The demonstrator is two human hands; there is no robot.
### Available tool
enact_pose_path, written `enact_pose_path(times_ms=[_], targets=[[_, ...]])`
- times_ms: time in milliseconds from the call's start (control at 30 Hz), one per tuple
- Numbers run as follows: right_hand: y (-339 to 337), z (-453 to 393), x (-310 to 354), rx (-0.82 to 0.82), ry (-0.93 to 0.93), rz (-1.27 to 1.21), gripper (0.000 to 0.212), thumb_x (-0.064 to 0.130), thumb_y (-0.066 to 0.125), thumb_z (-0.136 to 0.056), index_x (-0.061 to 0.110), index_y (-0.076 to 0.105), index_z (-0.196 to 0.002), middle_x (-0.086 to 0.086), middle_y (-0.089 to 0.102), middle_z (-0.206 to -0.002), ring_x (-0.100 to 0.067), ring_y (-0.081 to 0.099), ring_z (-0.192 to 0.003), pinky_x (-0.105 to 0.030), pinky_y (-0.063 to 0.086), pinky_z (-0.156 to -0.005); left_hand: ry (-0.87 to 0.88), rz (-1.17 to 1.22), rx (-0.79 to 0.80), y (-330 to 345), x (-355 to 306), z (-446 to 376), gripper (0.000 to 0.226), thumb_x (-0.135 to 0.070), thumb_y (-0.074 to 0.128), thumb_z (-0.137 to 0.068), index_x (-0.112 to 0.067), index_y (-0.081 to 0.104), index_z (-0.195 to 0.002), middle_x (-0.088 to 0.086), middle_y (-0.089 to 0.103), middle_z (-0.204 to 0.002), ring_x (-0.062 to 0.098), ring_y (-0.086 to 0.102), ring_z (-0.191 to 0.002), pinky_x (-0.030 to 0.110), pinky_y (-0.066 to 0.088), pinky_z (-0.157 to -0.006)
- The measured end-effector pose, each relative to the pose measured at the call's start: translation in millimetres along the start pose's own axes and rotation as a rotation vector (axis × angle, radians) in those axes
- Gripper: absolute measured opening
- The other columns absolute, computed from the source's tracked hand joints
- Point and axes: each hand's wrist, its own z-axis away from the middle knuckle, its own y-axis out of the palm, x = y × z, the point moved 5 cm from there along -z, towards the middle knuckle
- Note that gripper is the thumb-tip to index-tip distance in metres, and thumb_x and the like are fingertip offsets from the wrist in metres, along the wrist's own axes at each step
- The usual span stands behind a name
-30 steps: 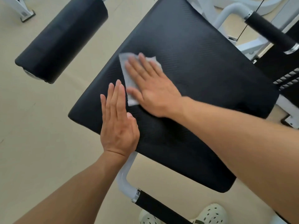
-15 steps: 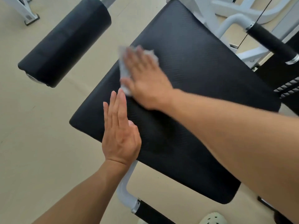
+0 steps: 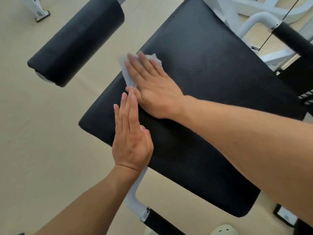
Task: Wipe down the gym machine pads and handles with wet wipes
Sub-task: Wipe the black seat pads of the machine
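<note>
On the seat pad (image 3: 211,92), a wet wipe (image 3: 125,72) is pressed flat beneath the spread right hand (image 3: 155,92); the left hand (image 3: 132,138) is laid flat alongside

**Counts, head view**

Hands: two. Left hand (image 3: 131,141) flat on the seat pad (image 3: 211,102); right hand (image 3: 152,87) just beyond its fingertips, flat on the wipe. Wet wipes: one (image 3: 126,72), under the right hand's fingers. Flat black pads: one. Roller pads: one (image 3: 76,39), well left of both hands. Black-gripped handles: two, one (image 3: 159,221) below the left wrist, one (image 3: 294,39) far right of the right hand. Shoes: one (image 3: 223,230), partly visible.
</note>
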Motion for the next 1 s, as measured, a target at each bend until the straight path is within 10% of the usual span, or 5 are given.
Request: enact_pose_path(times_ms=[100, 300, 633, 767, 1000], targets=[[10, 51, -9, 0.013, -0.045, 0.03, 0.065, 0.049, 0.014, -0.11, 0.015, -0.002, -0.163, 0.0, -0.007, -0.172, -0.013, -0.014, -0.157, -0.037, -0.006, -0.128, -0.003, 0.001, 0.027, 0, 0, 0, 0.082, 0.012, 0.041, -0.078, 0.001, 0.013, -0.154, 0.018, 0.021, -0.163, 0.032, 0.015, -0.154, 0.05, 0.006, -0.126], [-21, 20, -102, -0.05, 0.663, -0.106, 0.065, 0.04, 0.016, -0.11, 0.01, -0.008, -0.162, -0.004, -0.015, -0.171, -0.02, -0.017, -0.157, -0.036, -0.011, -0.127, 0.016, 0.016, 0.017, 0, -3, 1, 0.077, 0.01, 0.037, -0.08, 0.001, 0.016, -0.154, 0.018, 0.028, -0.16, 0.031, 0.018, -0.153, 0.05, 0.012, -0.126], [18, 71, 21, 0.08, -0.262, 0.066, 0.081, 0.063, 0.025, -0.105, 0.012, 0.006, -0.164, -0.006, 0.0, -0.172, -0.019, -0.008, -0.158, -0.041, 0.001, -0.129, -0.208, 0.389, -0.005, -41, 10, 13, 0.082, 0.022, 0.039, -0.081, -0.003, 0.018, -0.156, 0.016, 0.022, -0.161, 0.019, 0.021, -0.152, 0.032, 0.021, -0.124], [35, 125, 18, 0.112, -0.231, 0.078, 0.094, 0.072, 0.037, -0.099, 0.012, 0.005, -0.164, -0.005, 0.001, -0.172, -0.019, -0.007, -0.158, -0.042, 0.006, -0.129, -0.294, 0.367, 0.033, -66, 12, 50, 0.073, 0.01, 0.036, -0.083, -0.006, 0.029, -0.154, 0.002, 0.034, -0.158, 0.01, 0.029, -0.149, 0.025, 0.024, -0.121], [56, 186, 71, -0.101, 0.155, -0.396, 0.05, 0.032, 0.032, -0.111, 0.02, 0.033, -0.16, 0.006, 0.023, -0.168, -0.007, 0.009, -0.157, -0.033, 0.013, -0.127, -0.644, 0.416, 0.004, -88, -1, 77, 0.061, 0.017, 0.037, -0.089, -0.031, 0.061, -0.119, -0.028, 0.062, -0.116, 0.002, 0.061, -0.109, 0.035, 0.054, -0.09]])
